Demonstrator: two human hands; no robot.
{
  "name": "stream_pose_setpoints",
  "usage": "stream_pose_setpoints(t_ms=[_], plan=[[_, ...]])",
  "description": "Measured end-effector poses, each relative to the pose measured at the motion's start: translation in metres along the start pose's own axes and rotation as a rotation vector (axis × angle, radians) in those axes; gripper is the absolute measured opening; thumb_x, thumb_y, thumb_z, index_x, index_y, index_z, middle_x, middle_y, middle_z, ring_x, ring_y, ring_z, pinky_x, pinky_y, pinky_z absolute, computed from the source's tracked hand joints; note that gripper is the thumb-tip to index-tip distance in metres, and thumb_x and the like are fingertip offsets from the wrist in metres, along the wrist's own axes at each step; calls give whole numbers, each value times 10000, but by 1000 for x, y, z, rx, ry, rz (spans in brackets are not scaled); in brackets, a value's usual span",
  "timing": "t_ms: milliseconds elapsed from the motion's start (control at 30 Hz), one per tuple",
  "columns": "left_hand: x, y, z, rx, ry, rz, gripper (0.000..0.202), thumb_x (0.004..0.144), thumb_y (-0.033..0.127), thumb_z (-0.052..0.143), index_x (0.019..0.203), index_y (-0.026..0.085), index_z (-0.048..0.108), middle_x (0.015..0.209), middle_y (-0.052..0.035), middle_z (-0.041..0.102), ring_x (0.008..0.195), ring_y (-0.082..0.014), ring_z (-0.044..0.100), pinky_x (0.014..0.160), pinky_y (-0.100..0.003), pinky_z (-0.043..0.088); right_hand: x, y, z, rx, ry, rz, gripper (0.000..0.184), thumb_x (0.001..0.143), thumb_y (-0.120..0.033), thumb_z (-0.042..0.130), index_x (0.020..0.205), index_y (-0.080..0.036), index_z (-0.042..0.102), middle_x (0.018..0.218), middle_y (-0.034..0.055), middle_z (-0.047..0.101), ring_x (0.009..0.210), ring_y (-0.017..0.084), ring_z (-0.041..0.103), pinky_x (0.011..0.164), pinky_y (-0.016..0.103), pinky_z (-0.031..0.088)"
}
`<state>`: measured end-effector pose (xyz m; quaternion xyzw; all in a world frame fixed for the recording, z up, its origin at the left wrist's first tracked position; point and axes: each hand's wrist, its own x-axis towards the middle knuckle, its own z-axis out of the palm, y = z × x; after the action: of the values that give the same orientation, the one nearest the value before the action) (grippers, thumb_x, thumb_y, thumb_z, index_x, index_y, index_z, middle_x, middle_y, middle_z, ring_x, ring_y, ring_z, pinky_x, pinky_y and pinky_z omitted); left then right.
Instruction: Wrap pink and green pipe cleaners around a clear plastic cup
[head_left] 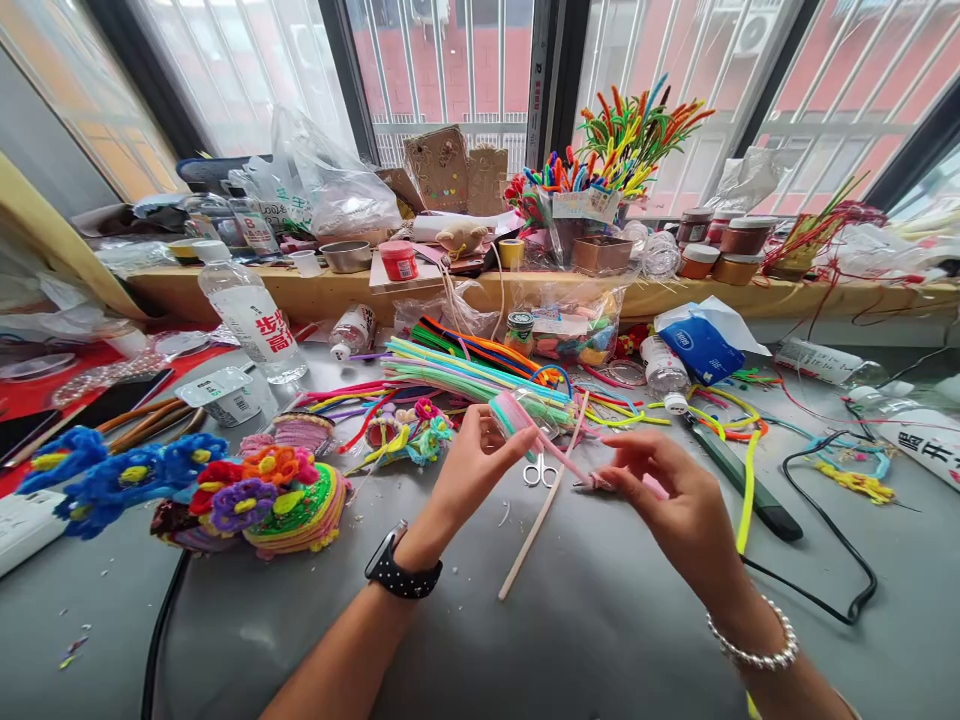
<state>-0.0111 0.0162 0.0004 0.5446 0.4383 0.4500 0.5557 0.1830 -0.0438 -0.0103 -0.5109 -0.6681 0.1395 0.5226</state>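
Observation:
My left hand (474, 458) is closed around a small coil of pink and mint pipe cleaner (514, 414), thumb pressed on its side. From the coil a pink strand runs across to my right hand (671, 500), whose thumb and fingers pinch it. Some of the strand's end is hidden by the right fingers. Just below the coil lie small white-handled scissors (540, 470). A pale pipe cleaner (534, 540) stretches diagonally over the grey table (480, 650) between my hands. Behind them is a bundle of pastel pipe cleaners (465, 370).
Pipe-cleaner flowers (244, 500) and coiled pots stand at left. A water bottle (251, 315) is upright behind them; other bottles lie on their sides. A green-black cutter (742, 480) and a black cable (832, 530) are at right. Jars and pipe cleaners crowd the wooden ledge (465, 300).

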Motion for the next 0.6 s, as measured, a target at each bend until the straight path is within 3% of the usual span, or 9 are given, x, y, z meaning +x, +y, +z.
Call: stream_pose_setpoints(t_ms=[100, 167, 300, 600], plan=[[0, -1, -1, 58, -38, 64, 490, 700, 454, 681, 1015, 170, 435, 1023, -82, 605, 915, -193, 593, 798, -309, 461, 2, 0, 6, -39, -87, 35, 285, 794, -395, 624, 999, -197, 600, 830, 23, 622, 617, 114, 558, 586, 253, 521], [-1, -2, -1, 94, -42, 81, 481, 703, 468, 673, 995, 168, 438, 967, -75, 617, 882, -190, 602, 774, -306, 465, 3, -3, 10, -68, -147, 26, 318, 782, -413, 633, 1009, -194, 599, 843, 31, 631, 627, 123, 556, 594, 265, 517], [-1, -3, -1, 106, -24, 87, 519, 663, 506, 687, 977, 165, 453, 930, -70, 629, 864, -203, 610, 752, -319, 471, 3, -9, 16, -95, -206, -12, 191, 827, -380, 579, 822, -200, 645, 734, 16, 637, 633, 132, 560, 554, 241, 469], [1, -7, -3, 79, -51, 87, 558, 689, 520, 660, 1048, 154, 439, 1069, -126, 608, 925, -214, 610, 795, -351, 493, 11, -20, 11, -82, -39, -36, 211, 848, -340, 547, 725, -194, 637, 637, 5, 629, 572, 130, 569, 561, 245, 455]])
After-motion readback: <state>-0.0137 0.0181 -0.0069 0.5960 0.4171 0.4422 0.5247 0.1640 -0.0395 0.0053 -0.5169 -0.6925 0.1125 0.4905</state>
